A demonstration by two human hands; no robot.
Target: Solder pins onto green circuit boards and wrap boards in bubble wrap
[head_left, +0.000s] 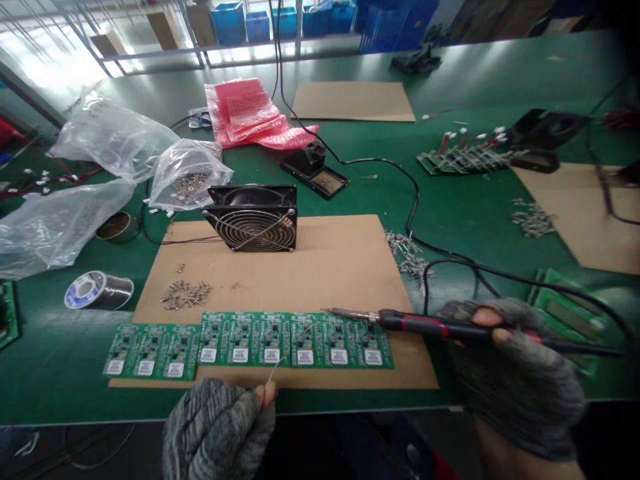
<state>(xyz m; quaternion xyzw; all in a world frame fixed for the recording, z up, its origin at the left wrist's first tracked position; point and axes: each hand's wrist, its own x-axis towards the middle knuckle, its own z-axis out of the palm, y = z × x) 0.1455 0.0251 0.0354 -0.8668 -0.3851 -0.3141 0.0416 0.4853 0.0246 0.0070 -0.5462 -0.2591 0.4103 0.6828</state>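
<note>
Three green printed circuit panels (pixel 249 343) side by side on brown cardboard sheet (pixel 320 280). Red-and-black soldering iron (pixel 425 325) gripped in gloved right hand (pixel 510 360), lying horizontal, tip pointing left over rightmost panel. Thin solder wire (pixel 273 373) pinched by left hand (pixel 220 427) fingers.

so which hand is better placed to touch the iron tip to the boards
Right. The right hand holds the soldering iron, its tip over the green boards. The left hand pinches only solder wire.
</note>
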